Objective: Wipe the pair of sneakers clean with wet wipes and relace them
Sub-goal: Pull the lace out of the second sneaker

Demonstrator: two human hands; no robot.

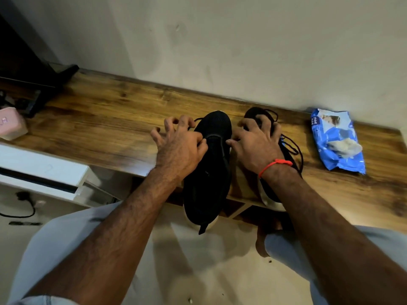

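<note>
Wooden bench [99, 119]: near sneaker [209, 164] between hands, fingers curled at lace.

Both bare forearms reach forward and away from the body, roughly parallel and a little apart. The left hand [179, 148] is palm down, its fingers curled and spread like a claw, thumb and forefinger drawn together in a pinching grip at its inner side. The right hand [256, 146] is also palm down, fingers bent and splayed, thumb pointing inward toward the left hand. A red thread band [275, 165] circles the right wrist.
</note>
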